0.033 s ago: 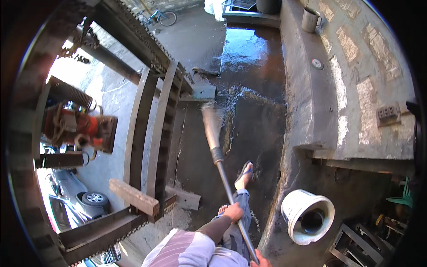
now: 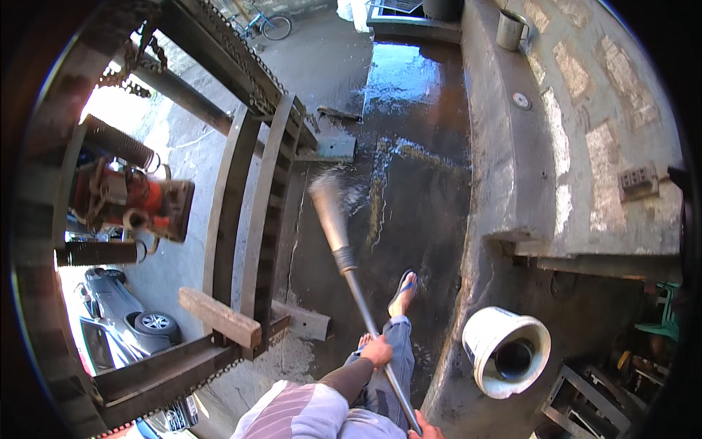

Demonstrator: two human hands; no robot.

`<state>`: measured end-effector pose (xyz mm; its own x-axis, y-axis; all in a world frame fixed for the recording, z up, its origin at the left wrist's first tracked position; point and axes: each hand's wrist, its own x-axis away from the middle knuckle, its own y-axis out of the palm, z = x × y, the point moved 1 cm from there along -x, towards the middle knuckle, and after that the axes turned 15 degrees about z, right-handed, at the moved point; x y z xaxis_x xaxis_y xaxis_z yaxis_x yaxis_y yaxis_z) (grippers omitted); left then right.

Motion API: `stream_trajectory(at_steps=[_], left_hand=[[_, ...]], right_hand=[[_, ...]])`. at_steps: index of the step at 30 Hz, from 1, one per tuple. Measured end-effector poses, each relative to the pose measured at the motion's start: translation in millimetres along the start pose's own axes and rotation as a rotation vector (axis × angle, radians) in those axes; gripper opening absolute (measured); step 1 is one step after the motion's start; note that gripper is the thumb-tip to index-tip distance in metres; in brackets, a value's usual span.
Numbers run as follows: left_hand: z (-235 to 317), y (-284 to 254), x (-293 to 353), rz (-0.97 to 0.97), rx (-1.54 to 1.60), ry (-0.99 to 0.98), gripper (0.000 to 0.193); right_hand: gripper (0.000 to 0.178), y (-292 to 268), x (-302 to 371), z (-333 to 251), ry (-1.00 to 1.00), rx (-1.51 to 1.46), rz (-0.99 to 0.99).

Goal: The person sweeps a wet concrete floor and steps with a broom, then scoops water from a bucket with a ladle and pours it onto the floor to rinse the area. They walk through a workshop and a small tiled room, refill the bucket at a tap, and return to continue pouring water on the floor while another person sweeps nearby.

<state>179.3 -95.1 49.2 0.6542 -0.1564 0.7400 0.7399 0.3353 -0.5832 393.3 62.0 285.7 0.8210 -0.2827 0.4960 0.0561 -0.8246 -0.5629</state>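
A long-handled broom (image 2: 359, 293) slants away from me across the wet concrete floor (image 2: 417, 212). Its pale bristle head, blurred by motion, sweeps the floor near a metal beam foot (image 2: 336, 149). Partway down the shaft, my left hand (image 2: 377, 352) is closed round it. My right hand (image 2: 427, 426) grips the handle's top end at the lower edge of the view, partly cut off. My feet, in dark flip-flops (image 2: 403, 282), stand close to the shaft.
A heavy metal frame (image 2: 270, 212) with chains and a red jack (image 2: 139, 201) rises at left; a wooden block (image 2: 219, 317) lies on it. A white bucket (image 2: 504, 351) stands at right. Along the stone wall runs a ledge with a metal mug (image 2: 510, 31). A water sheet (image 2: 402, 77) shines ahead.
The broom head has swung a little to the left over the wet floor. Both hands stay on the handle, the right one slightly farther left.
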Motion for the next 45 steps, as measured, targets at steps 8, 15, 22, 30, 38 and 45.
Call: stream_trajectory(at_steps=[8, 15, 22, 30, 38, 45], left_hand=[[-101, 44, 125, 0.316, 0.092, -0.369, 0.026], [8, 112, 95, 0.298, 0.319, 0.034, 0.019], [-16, 130, -9, 0.337, 0.119, 0.061, 0.017], [-211, 14, -53, 0.483, -0.08, -0.326, 0.024], [-117, 141, 87, 0.265, 0.123, -0.13, 0.02], [-33, 195, 142, 0.42, 0.575, -0.094, 0.017]], right_hand=[[0.065, 41, 103, 78, 0.405, -0.207, -0.362], [0.063, 54, 128, 140, 0.407, -0.23, -0.02], [0.066, 144, 59, 149, 0.536, -0.411, -0.077], [0.064, 228, -19, 87, 0.195, -0.272, -0.271], [0.061, 86, 111, 112, 0.217, -0.233, -0.042], [0.06, -2, 156, 144, 0.272, 0.137, -0.192]])
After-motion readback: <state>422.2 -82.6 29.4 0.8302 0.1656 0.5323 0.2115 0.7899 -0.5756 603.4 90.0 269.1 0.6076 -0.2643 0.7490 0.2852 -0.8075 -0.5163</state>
